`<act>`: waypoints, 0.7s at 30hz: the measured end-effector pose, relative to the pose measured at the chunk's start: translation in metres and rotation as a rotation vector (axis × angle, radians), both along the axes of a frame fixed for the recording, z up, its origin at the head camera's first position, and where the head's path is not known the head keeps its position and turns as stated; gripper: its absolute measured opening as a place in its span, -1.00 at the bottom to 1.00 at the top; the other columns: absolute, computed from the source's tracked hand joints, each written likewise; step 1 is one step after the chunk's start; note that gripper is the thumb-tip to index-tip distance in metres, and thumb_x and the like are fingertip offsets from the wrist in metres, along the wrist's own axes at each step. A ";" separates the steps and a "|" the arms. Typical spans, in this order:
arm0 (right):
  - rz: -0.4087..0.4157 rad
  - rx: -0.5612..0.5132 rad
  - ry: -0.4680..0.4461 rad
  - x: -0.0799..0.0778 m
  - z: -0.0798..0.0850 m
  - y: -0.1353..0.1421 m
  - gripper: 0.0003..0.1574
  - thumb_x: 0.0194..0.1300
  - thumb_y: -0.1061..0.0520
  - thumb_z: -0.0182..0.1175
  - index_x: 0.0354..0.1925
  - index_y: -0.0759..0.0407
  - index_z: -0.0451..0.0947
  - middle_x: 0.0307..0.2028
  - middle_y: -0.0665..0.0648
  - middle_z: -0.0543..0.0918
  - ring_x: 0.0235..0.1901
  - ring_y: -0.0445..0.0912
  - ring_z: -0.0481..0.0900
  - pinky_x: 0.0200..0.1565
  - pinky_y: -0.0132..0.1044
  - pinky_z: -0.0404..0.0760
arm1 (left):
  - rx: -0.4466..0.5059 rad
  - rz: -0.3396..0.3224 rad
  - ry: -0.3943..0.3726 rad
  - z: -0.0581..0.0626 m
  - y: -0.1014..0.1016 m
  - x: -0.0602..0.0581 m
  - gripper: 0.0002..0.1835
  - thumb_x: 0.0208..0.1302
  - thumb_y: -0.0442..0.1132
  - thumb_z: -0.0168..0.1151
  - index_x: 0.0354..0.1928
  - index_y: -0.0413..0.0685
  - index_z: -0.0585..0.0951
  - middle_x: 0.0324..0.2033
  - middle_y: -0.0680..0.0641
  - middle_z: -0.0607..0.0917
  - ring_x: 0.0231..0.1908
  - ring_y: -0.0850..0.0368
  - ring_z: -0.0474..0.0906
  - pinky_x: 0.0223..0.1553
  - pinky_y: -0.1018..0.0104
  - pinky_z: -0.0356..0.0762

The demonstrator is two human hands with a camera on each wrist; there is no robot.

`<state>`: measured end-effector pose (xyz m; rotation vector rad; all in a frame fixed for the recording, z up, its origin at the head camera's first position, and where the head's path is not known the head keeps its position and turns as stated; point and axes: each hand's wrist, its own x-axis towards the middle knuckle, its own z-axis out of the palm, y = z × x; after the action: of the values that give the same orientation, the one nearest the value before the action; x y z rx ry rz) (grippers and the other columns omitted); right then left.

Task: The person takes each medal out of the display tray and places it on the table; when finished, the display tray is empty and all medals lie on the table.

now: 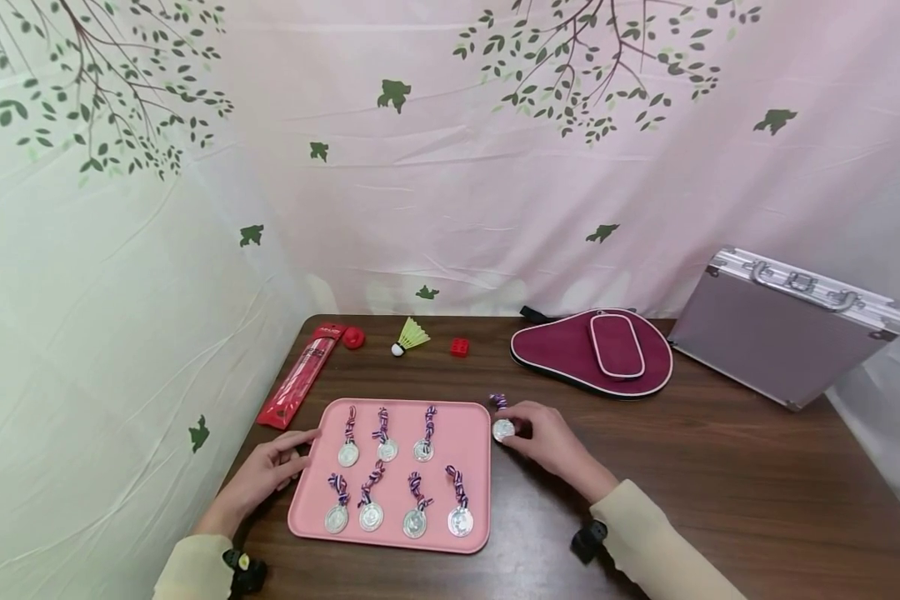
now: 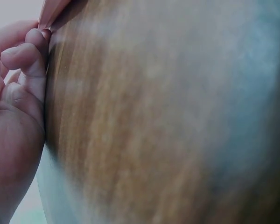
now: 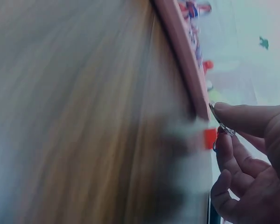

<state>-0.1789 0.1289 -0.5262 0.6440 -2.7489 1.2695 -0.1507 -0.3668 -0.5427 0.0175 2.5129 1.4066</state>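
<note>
A pink tray (image 1: 390, 546) lies on the brown table, bearing several silver medals (image 1: 371, 516) with red, white and blue ribbons bunched up, laid out in two rows. My left hand (image 1: 270, 467) holds the tray's left rim; in the left wrist view, its curled fingers (image 2: 25, 60) meet the tray's edge (image 2: 51, 11). Just off the tray's right side, my right hand (image 1: 543, 437) pinches another silver medal (image 1: 502, 430) between thumb and fingers. This medal's ribbon (image 1: 498, 401) extends away from me. In the right wrist view the medal (image 3: 221, 122) appears edge-on.
Behind the tray are a red packet (image 1: 303, 375), a small round red object (image 1: 353, 337), a yellow shuttlecock (image 1: 411, 336) and a red toy brick (image 1: 460, 347). Farther right lie a maroon paddle case (image 1: 555, 354) and an upright metal-edged case (image 1: 780, 333). A printed curtain (image 1: 450, 208) hangs behind.
</note>
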 end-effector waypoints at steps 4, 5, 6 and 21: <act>-0.035 0.050 0.009 0.002 -0.004 0.023 -0.59 0.03 0.20 0.45 -0.08 0.09 0.68 -0.30 -0.05 0.61 -0.35 -0.13 0.55 -0.27 -0.24 0.53 | -0.001 0.006 -0.001 0.000 0.000 -0.001 -0.50 0.19 0.00 0.32 0.21 0.38 0.51 -0.01 -0.02 0.53 -0.58 -0.02 0.41 -0.60 0.32 0.41; -0.036 0.069 0.014 0.003 -0.005 0.027 -0.59 0.03 0.21 0.45 -0.08 0.10 0.67 -0.30 -0.04 0.61 -0.35 -0.14 0.55 -0.28 -0.26 0.53 | -0.003 0.007 -0.003 0.000 0.000 0.000 -0.50 0.19 0.00 0.32 0.21 0.39 0.51 -0.01 -0.02 0.53 -0.58 -0.02 0.41 -0.60 0.32 0.41; -0.036 0.092 0.020 0.003 -0.006 0.030 -0.59 0.03 0.20 0.45 -0.07 0.10 0.67 -0.29 -0.04 0.61 -0.36 -0.15 0.54 -0.29 -0.27 0.52 | -0.004 0.007 -0.003 0.000 0.000 0.000 -0.50 0.19 0.00 0.31 0.21 0.38 0.51 -0.01 -0.02 0.53 -0.58 -0.02 0.41 -0.60 0.32 0.41; -0.021 0.237 0.097 0.012 -0.001 0.033 -0.58 0.08 0.12 0.43 -0.04 0.06 0.66 -0.26 0.02 0.48 -0.37 -0.17 0.40 -0.30 -0.30 0.44 | 0.003 0.001 -0.003 0.002 0.001 0.000 -0.50 0.20 -0.01 0.31 0.21 0.37 0.50 -0.01 0.00 0.54 -0.57 -0.01 0.42 -0.59 0.32 0.43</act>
<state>-0.1665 0.1621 -0.5275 0.6706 -2.8406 0.8895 -0.1509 -0.3659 -0.5405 0.0145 2.5088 1.4095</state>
